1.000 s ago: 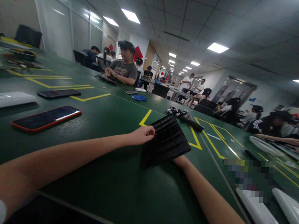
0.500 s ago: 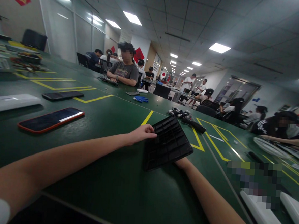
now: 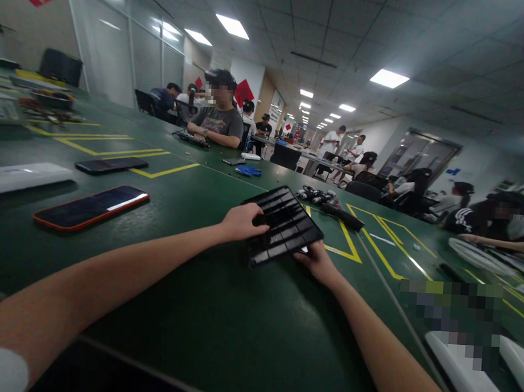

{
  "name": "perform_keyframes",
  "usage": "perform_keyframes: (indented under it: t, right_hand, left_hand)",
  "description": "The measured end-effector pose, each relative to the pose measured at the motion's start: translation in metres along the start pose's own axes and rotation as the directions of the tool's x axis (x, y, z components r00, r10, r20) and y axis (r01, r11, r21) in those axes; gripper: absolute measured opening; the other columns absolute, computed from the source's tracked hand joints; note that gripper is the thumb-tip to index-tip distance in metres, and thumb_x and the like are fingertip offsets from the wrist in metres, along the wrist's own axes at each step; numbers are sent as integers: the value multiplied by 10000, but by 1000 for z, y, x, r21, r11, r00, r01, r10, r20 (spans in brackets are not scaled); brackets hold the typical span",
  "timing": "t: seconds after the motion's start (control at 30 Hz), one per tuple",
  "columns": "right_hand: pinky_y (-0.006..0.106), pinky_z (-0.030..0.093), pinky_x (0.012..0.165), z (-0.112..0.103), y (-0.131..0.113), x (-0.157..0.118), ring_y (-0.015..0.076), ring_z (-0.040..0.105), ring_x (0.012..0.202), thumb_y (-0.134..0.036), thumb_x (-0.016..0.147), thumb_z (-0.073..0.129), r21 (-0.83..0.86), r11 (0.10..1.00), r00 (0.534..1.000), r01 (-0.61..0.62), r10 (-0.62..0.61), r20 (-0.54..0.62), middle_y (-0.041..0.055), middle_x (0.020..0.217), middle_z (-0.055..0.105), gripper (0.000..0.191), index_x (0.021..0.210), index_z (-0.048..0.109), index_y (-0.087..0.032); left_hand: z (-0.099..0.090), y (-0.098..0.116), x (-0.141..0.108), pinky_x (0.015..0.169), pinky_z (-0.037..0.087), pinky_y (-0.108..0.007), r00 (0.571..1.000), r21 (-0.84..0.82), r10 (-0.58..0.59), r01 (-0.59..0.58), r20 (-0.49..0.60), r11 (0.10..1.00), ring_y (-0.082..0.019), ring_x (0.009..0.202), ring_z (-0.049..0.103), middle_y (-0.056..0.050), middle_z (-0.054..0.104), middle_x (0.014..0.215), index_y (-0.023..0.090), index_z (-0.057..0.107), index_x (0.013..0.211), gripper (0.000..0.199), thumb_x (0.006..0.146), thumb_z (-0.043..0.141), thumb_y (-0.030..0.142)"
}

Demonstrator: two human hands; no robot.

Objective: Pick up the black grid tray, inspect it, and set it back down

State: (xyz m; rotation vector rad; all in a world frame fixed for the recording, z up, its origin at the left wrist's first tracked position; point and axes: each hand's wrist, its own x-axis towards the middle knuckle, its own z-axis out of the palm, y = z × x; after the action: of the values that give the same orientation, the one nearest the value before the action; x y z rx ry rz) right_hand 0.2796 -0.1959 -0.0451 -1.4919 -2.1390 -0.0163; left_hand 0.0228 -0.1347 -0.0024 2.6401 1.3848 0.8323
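Observation:
A flat black plastic tray (image 3: pixel 287 224), with ribs dividing its upper face into cells, is held tilted above the green table. My left hand (image 3: pixel 244 221) is closed at the tray's left side, thumb and fingers pinching near its edge. At the right corner, my right hand (image 3: pixel 316 262) grips the tray with its thumb below the near edge; some of its fingers are hidden underneath. Just behind the tray lies a bundle of black cables and metal parts (image 3: pixel 317 194), with a black bar (image 3: pixel 343 217) beside it.
On the green table (image 3: pixel 201 310), marked with yellow tape, lie an orange-edged phone (image 3: pixel 92 207), a dark phone (image 3: pixel 112 165) and a white case (image 3: pixel 21 179) at left. Blue gloves (image 3: pixel 248 171) lie farther back. White boxes (image 3: pixel 464 374) stand at right. A person (image 3: pixel 220 119) sits opposite.
The tray has turned flatter and shifted slightly up and left. My right hand, mostly hidden behind it before, now shows at its right corner. My left hand has moved a little left.

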Motion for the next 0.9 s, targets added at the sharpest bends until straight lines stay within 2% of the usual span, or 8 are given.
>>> perform_keyframes:
  t: [0.07, 0.2, 0.4, 0.57, 0.63, 0.77, 0.83, 0.9]
  right_hand:
    - [403, 359, 927, -10, 21, -1, 258, 494, 1018, -298, 796, 524, -82, 987, 991, -135, 132, -35, 107, 1078, 603, 504, 1283, 461, -186]
    - [401, 339, 922, -25, 66, -10, 273, 500, 1015, -313, 816, 488, -279, 883, 925, -378, 349, -148, 130, 1066, 602, 502, 1296, 446, -172]
    - [404, 371, 845, -26, 88, -15, 306, 506, 1029, -365, 840, 414, -423, 775, 876, -468, 470, -109, 172, 1126, 577, 463, 1239, 500, -145]
    - [493, 328, 900, -29, 70, -14, 367, 443, 1094, -412, 809, 444, -542, 703, 884, -460, 422, -202, 197, 1172, 543, 517, 1233, 493, -120]
    - [551, 279, 940, -29, 53, -14, 389, 362, 1170, -416, 809, 436, -550, 716, 903, -430, 352, -247, 204, 1234, 494, 540, 1255, 465, -113]
    - [551, 231, 1020, -18, 0, -13, 339, 328, 1221, -374, 838, 404, -436, 875, 977, -212, 179, -118, 179, 1270, 473, 523, 1287, 426, -107]
    - [497, 271, 1034, -10, -25, -12, 294, 387, 1188, -371, 857, 385, -329, 940, 996, -85, 94, 10, 151, 1253, 495, 489, 1275, 447, -125]
    - [443, 330, 1016, -4, -41, -11, 258, 447, 1141, -351, 883, 339, -241, 970, 992, -14, 45, 122, 129, 1234, 515, 441, 1245, 487, -147]
  left_hand:
    - [-10, -28, 10, 717, 431, -292, 981, 80, -190, 193, -49, 978, -233, 888, 580, -94, 618, 1002, 152, 602, 992, 472, 738, 497, 535]
    - [-31, -90, 29, 701, 443, -334, 871, 224, -490, 482, -19, 847, -304, 905, 593, -145, 645, 979, 132, 653, 878, 519, 717, 469, 590]
    - [-34, -136, 43, 738, 447, -392, 774, 306, -633, 607, -16, 734, -372, 976, 557, -234, 612, 1045, 52, 645, 939, 565, 718, 483, 546]
    - [-22, -122, 37, 828, 409, -423, 846, 242, -429, 509, -316, 826, -337, 1015, 514, -248, 546, 1075, -2, 571, 1084, 424, 833, 321, 230]
    - [-15, -105, 29, 885, 391, -371, 888, 224, -317, 401, -332, 888, -277, 1052, 492, -197, 531, 1095, 41, 545, 1149, 426, 802, 306, 108]
    - [2, -66, 0, 894, 407, -310, 995, 87, -16, 25, -104, 996, -201, 985, 515, -111, 560, 1005, 123, 638, 991, 417, 751, 311, 25]
    - [8, -51, -12, 888, 415, -313, 993, 11, 113, -114, 29, 993, -195, 970, 524, -93, 575, 983, 138, 660, 899, 404, 728, 320, 5]
    - [12, -44, -18, 911, 405, -318, 982, -20, 143, -142, 125, 990, -199, 1009, 522, -90, 583, 1033, 138, 660, 905, 416, 693, 340, -20]
